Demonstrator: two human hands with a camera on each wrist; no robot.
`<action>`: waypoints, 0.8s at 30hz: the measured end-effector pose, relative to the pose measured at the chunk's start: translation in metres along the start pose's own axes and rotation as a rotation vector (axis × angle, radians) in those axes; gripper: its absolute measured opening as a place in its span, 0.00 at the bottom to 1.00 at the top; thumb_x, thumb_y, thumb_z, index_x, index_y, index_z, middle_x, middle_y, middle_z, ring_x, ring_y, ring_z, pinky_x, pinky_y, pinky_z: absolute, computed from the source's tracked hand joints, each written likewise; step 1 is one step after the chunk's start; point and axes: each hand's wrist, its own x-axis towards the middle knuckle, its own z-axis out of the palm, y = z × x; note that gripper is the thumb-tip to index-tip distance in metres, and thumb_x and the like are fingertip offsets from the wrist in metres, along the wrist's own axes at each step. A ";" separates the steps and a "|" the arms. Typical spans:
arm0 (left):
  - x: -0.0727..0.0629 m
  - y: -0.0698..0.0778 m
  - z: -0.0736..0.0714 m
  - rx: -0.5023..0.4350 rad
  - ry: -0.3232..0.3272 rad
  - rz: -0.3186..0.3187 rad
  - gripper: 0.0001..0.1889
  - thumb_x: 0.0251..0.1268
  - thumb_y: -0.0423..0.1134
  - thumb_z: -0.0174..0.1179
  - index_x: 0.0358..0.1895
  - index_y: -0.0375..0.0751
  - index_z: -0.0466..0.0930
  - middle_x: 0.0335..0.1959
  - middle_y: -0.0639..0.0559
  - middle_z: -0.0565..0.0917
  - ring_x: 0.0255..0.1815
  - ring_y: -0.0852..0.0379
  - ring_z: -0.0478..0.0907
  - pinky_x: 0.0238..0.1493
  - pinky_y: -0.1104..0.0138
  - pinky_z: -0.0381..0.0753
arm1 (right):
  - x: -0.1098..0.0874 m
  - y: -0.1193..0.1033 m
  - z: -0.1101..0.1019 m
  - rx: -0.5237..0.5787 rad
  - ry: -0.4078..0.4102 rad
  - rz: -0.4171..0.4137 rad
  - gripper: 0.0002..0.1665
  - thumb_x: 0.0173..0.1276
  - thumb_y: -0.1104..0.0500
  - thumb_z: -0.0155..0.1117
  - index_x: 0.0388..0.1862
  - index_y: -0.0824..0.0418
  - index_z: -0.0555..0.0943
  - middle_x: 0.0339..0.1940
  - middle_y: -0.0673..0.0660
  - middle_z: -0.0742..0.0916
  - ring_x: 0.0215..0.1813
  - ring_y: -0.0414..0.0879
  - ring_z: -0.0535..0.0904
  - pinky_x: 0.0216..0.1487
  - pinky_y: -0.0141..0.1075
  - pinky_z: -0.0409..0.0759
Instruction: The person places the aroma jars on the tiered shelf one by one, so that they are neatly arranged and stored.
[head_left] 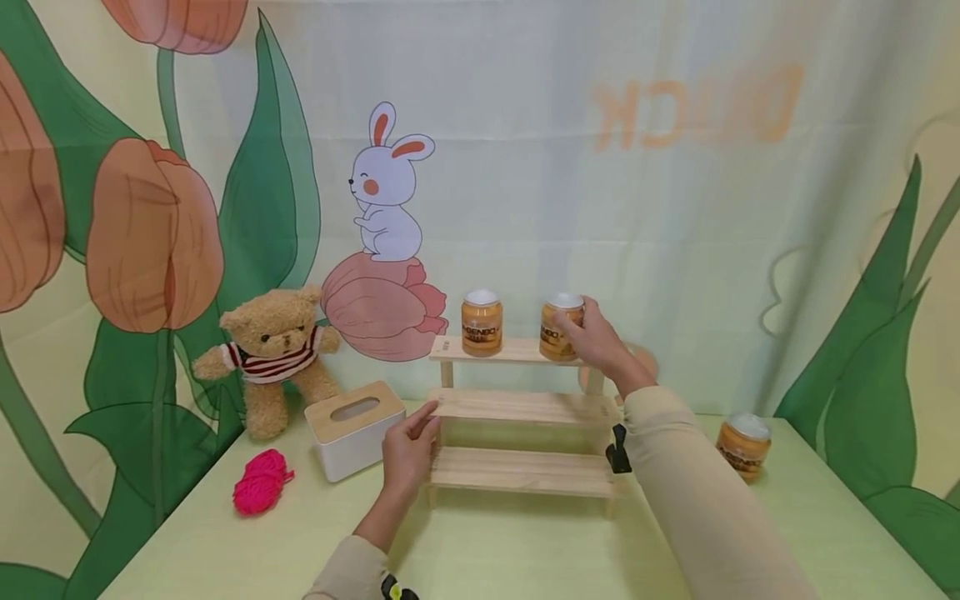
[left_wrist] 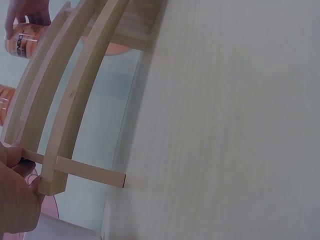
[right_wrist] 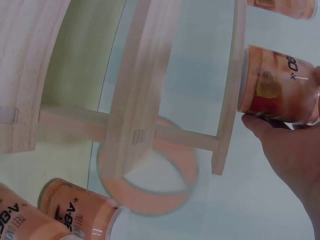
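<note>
A three-tier wooden shelf rack point(head_left: 525, 406) stands on the table. My right hand point(head_left: 600, 337) grips an orange jar with a white lid point(head_left: 553, 337) on the right part of the top tier; in the right wrist view the jar's base point(right_wrist: 243, 80) is right at the tier's board. Another orange jar point(head_left: 482, 325) stands upright on the top tier, to the left. At the rack's left side, my left hand point(head_left: 408, 454) holds the end of the middle tier between thumb and fingers. The left wrist view shows this hand point(left_wrist: 19, 192) at the rack's side.
To the right on the table is another orange jar point(head_left: 745, 447); the right wrist view shows two jars there, one point(right_wrist: 82, 210) beside another point(right_wrist: 22, 217). Left of the rack are a tissue box point(head_left: 356, 442), pink yarn point(head_left: 260, 483) and a teddy bear point(head_left: 277, 358). A printed curtain point(head_left: 525, 167) hangs behind.
</note>
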 end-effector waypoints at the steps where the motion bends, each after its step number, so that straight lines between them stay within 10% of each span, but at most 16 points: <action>1: 0.000 0.000 0.000 -0.001 -0.002 0.001 0.14 0.68 0.32 0.65 0.55 0.41 0.87 0.38 0.43 0.88 0.26 0.58 0.78 0.24 0.77 0.74 | -0.001 0.001 0.000 -0.001 0.004 0.007 0.46 0.80 0.43 0.48 0.81 0.64 0.41 0.73 0.70 0.64 0.72 0.64 0.63 0.68 0.59 0.64; 10: -0.001 -0.001 0.000 0.003 -0.045 0.015 0.15 0.70 0.32 0.63 0.58 0.41 0.85 0.40 0.41 0.87 0.26 0.56 0.78 0.25 0.75 0.75 | -0.013 0.015 -0.004 -0.016 0.120 0.126 0.65 0.67 0.25 0.53 0.82 0.59 0.33 0.77 0.66 0.62 0.76 0.61 0.59 0.69 0.58 0.64; 24: -0.002 0.000 -0.001 -0.003 -0.052 0.019 0.15 0.70 0.33 0.63 0.58 0.40 0.85 0.41 0.37 0.87 0.25 0.56 0.76 0.24 0.74 0.73 | -0.057 0.017 -0.041 -0.018 0.101 0.036 0.59 0.69 0.27 0.54 0.83 0.59 0.44 0.77 0.65 0.64 0.77 0.61 0.57 0.70 0.59 0.62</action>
